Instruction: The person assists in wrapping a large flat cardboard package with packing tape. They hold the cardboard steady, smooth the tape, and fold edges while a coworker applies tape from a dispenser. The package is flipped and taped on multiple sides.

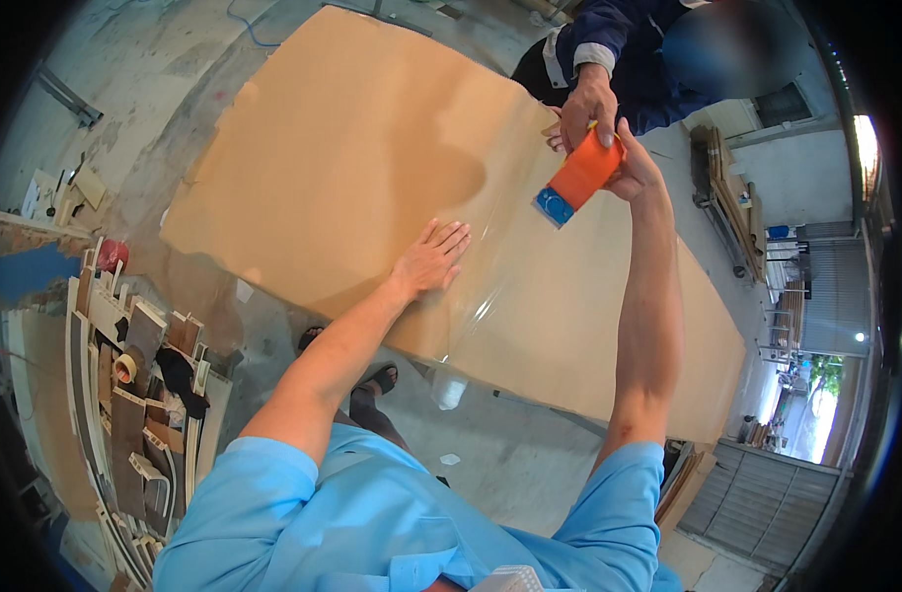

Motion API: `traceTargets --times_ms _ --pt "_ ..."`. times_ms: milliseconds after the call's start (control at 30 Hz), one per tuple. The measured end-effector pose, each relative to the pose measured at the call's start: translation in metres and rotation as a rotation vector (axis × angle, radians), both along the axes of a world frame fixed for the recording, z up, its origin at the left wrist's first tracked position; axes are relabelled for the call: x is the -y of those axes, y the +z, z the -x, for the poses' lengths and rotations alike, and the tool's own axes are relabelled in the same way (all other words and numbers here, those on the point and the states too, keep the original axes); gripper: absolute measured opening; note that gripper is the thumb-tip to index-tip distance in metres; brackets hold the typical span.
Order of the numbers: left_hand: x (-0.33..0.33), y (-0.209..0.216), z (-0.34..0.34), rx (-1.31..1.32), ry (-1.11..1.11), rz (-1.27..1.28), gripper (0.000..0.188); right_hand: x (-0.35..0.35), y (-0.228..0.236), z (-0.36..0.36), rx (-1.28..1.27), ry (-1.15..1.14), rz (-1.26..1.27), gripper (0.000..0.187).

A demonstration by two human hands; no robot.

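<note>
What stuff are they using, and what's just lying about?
In use:
- orange tape dispenser, at the right hand and another person's hand
- brown cardboard, under the left hand

Lying about:
- scrap strips
- tape roll
- black cloth

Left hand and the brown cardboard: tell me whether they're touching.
Touching. The head view shows the left hand palm down, fingers extended, resting flat on the brown cardboard, with no visible gap.
</note>
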State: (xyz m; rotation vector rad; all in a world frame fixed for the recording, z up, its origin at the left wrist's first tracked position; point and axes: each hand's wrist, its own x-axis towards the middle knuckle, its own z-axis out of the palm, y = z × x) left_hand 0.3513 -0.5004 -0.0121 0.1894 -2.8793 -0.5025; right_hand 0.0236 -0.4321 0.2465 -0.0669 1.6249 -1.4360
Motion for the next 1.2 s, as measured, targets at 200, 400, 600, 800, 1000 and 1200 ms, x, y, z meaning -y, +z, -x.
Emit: traceTargets --times_ms 200,400,600,800,1000,1200 --pt "-0.001 0.004 0.0 0.005 0.012 0.039 0.061 0.031 -0.031 0.011 -0.147 -0.096 -0.169 0.072" --pt "-0.003 -0.008 -0.001 0.005 0.023 0.026 0.061 0.03 -0.04 -0.005 -0.653 -0.125 -0.351 0.056" --pt "-0.002 -0.002 0.007 -0.052 0.027 0.01 0.06 -0.032 -0.09 -0.158 -1.338 -0.193 0.117 0.035" --pt "0.015 0.01 -0.046 -0.055 0.255 0.024 0.061 -0.094 -0.168 -0.333 -1.432 0.316 -0.061 0.053" --pt "0.065 0.011 -0.083 -0.057 0.523 -0.02 0.068 -0.103 -0.221 -0.361 -1.519 0.717 -0.254 0.072" --pt "0.076 -0.005 -0.24 -0.353 1.303 -0.634 0.086 -0.087 -0.23 -0.372 -1.515 0.646 -0.359 0.081"
